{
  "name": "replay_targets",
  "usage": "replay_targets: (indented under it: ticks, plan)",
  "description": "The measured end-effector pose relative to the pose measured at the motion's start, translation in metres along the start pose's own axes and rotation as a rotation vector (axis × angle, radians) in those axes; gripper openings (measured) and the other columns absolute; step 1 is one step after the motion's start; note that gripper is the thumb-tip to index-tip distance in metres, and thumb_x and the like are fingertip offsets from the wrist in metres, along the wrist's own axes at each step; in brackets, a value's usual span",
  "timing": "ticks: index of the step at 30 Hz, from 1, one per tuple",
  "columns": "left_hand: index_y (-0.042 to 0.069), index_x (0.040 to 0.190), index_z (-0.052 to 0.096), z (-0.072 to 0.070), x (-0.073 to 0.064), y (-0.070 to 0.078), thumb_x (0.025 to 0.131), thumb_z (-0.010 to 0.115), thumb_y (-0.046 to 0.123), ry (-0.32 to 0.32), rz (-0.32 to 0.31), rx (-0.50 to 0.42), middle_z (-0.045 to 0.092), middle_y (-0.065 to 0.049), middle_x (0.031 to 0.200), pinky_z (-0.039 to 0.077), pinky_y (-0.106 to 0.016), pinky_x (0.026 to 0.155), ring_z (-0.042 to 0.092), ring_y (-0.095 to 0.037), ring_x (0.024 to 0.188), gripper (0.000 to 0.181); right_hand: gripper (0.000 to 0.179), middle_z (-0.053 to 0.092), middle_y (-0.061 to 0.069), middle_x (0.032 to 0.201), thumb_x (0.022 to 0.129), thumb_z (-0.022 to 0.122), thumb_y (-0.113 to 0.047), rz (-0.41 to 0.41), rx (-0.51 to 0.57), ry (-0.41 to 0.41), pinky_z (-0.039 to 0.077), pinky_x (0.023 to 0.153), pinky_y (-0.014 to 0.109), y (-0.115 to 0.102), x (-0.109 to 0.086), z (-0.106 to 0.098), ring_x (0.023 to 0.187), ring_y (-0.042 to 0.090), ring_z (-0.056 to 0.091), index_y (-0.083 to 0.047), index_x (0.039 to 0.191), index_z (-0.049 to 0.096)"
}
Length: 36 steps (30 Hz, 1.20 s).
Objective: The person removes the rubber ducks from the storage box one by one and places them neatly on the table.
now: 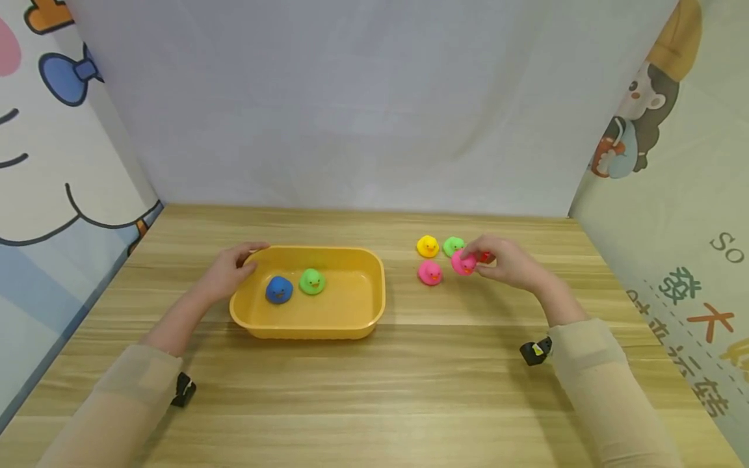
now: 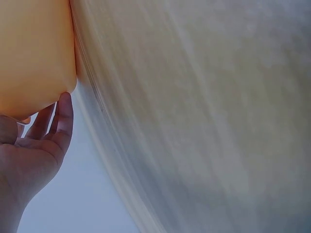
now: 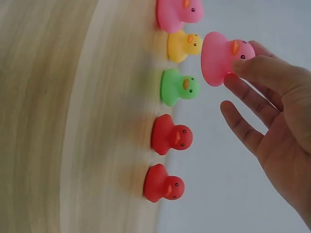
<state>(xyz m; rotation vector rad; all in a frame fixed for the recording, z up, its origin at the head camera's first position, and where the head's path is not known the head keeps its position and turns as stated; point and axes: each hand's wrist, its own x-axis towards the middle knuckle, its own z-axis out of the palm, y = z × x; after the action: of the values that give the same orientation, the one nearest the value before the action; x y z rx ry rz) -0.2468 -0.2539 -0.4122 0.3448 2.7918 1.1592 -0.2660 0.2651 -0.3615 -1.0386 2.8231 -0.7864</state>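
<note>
Between thumb and fingertips, my right hand (image 1: 504, 261) pinches a pink rubber duck (image 3: 218, 59), raised off the table. Below and around it stand a second pink duck (image 1: 430, 273), a yellow duck (image 1: 427, 246) and a green duck (image 1: 452, 246). Two red ducks (image 3: 171, 135) stand farther along that group in the right wrist view; the hand mostly hides them from the head view. At the left, my left hand (image 1: 230, 272) holds the far left corner of a yellow plastic basin (image 1: 328, 330), its fingertips against the outer wall. Inside lie a blue duck (image 1: 279, 290) and a light green duck (image 1: 312, 282).
The wood-grain table (image 1: 374, 396) ends at the back against a pale cloth (image 1: 374, 117). Printed panels flank it on the left and right. A small black device (image 1: 535, 351) sits at the right wrist, and another black device (image 1: 184, 390) at the left.
</note>
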Motion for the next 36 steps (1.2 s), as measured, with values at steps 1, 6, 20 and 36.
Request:
replay_targets:
  ticks: [1,6,20,36]
  plan:
    - [0.007,0.140,0.045,0.000,0.000,0.000,0.097,0.046,0.003,0.000,0.000,-0.002,0.027,0.000,0.062,0.033,-0.025,0.054,0.030,-0.014,0.054,0.043,0.028,0.065,0.011,0.105,0.079,0.069,0.007,0.002,0.005,-0.003,0.052,0.078,0.045,0.002,0.000,0.001,0.090,0.026,0.060,-0.003,0.106,0.065]
    - [0.007,0.139,0.045,-0.001,-0.001,0.000,0.097,0.046,0.003,0.003,0.007,0.000,0.026,0.001,0.060,0.032,-0.025,0.053,0.030,-0.013,0.053,0.042,0.026,0.064,0.009,0.102,0.080,0.068,0.007,0.039,0.046,-0.031,0.050,0.079,0.045,0.010,0.002,0.009,0.090,0.025,0.057,-0.005,0.103,0.066]
    - [0.007,0.138,0.046,-0.002,-0.001,0.000,0.096,0.047,0.002,0.016,0.013,0.013,0.039,-0.008,0.070,0.035,-0.025,0.057,0.034,-0.015,0.058,0.042,0.027,0.063,0.007,0.096,0.080,0.068,0.006,0.111,0.009,-0.080,0.050,0.074,0.040,0.017,0.004,0.021,0.090,0.027,0.056,-0.004,0.104,0.067]
    - [0.007,0.139,0.045,-0.001,-0.003,0.001,0.097,0.046,0.004,0.008,0.003,-0.006,0.051,-0.017,0.091,0.037,-0.026,0.059,0.035,-0.016,0.059,0.042,0.027,0.064,0.007,0.096,0.081,0.068,0.003,0.144,0.010,-0.101,0.049,0.073,0.034,0.021,0.005,0.025,0.090,0.025,0.056,-0.005,0.107,0.067]
